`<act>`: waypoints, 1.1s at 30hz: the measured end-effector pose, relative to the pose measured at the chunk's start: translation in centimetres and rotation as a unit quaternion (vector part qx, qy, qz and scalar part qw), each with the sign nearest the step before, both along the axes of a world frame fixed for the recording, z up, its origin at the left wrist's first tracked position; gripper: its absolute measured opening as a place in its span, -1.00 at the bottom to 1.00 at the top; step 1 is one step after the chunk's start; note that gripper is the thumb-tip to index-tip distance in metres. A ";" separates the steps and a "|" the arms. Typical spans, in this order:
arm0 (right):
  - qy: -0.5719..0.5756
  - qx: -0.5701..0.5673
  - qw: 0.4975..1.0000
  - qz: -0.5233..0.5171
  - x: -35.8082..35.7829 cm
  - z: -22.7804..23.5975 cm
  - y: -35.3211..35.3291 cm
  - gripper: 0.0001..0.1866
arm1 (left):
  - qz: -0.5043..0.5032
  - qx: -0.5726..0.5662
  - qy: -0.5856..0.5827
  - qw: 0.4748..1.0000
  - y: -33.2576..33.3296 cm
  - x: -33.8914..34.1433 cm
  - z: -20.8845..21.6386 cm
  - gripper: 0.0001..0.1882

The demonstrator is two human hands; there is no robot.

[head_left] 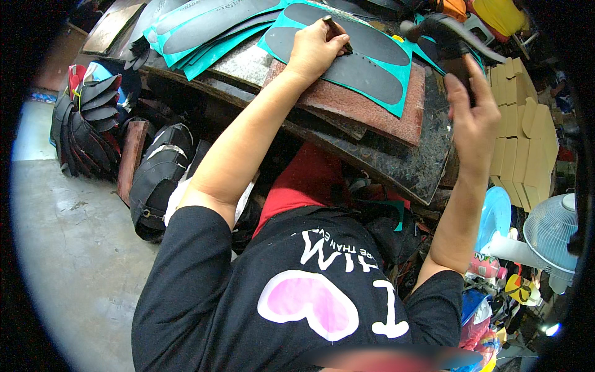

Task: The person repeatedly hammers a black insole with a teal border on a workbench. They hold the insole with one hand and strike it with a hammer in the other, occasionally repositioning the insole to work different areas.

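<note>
My left hand (313,51) is closed around a short dark punch (338,38), its tip down on a teal sheet (396,102). Two black sole-shaped pieces (365,79) lie on that sheet, and a row of small holes runs along the edge of the nearer one beside the tip. Under the sheet is a reddish-brown board (409,124). To the right, my right hand (474,118) grips the dark handle of a hammer (449,34), raised over the bench's right end. Its long curved head is slightly blurred.
More teal sheets with black soles (204,31) are piled at the bench's far left. A bundle of black sole pieces (87,124) stands left of the worn bench (396,170). Yellowish cartons (520,136) and a fan (551,232) are on the right.
</note>
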State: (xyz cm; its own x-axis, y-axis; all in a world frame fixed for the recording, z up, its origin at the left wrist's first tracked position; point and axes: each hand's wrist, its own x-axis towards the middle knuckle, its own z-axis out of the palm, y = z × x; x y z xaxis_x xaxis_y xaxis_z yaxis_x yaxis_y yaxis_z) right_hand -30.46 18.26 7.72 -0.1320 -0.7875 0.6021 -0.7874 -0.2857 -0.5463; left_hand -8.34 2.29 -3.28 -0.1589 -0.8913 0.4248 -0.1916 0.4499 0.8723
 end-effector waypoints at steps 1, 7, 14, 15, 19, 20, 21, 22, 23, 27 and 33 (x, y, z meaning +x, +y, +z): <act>-0.035 -0.003 0.999 0.007 0.5 0.9 0.4 -0.55 | 0.006 -0.022 -0.026 0.999 0.2 -0.1 0.3 -0.85; 0.057 -0.122 0.990 0.049 2.9 -0.6 -1.2 -0.51 | 0.040 -0.256 -0.243 0.935 1.8 -1.6 1.4 -0.83; 0.027 0.085 0.995 -0.054 -1.4 -4.1 -0.8 -0.51 | -0.026 0.073 0.132 0.988 0.4 -1.2 -0.1 -0.87; 0.017 0.075 0.996 -0.045 -1.6 -3.6 -0.6 -0.51 | -0.044 0.077 0.134 0.987 0.2 -1.1 -0.2 -0.87; -0.054 0.000 0.998 0.013 -0.7 -0.2 0.8 -0.54 | -0.008 -0.020 -0.037 0.999 0.2 -1.1 -0.2 -0.85; -0.081 0.004 0.997 0.005 -0.4 0.9 1.4 -0.55 | -0.009 -0.056 -0.063 0.996 0.2 -1.0 0.1 -0.85; -0.105 -0.026 0.994 0.017 0.3 1.3 1.6 -0.54 | -0.010 -0.092 -0.088 0.992 0.4 -1.0 0.4 -0.84; -0.118 -0.061 0.990 0.037 0.8 1.6 1.7 -0.54 | -0.008 -0.138 -0.124 0.983 0.6 -1.2 0.7 -0.82; -0.132 -0.096 0.985 0.057 1.2 1.7 1.7 -0.54 | -0.007 -0.183 -0.161 0.970 0.8 -1.3 1.0 -0.80; 0.132 0.035 0.990 -0.024 1.9 -1.9 -0.2 -0.53 | 0.006 -0.266 -0.261 0.928 2.0 -2.6 1.1 -0.84; 0.004 0.118 0.991 -0.066 -1.9 -4.9 0.5 -0.52 | -0.049 0.069 0.118 0.989 1.0 -1.9 0.2 -0.87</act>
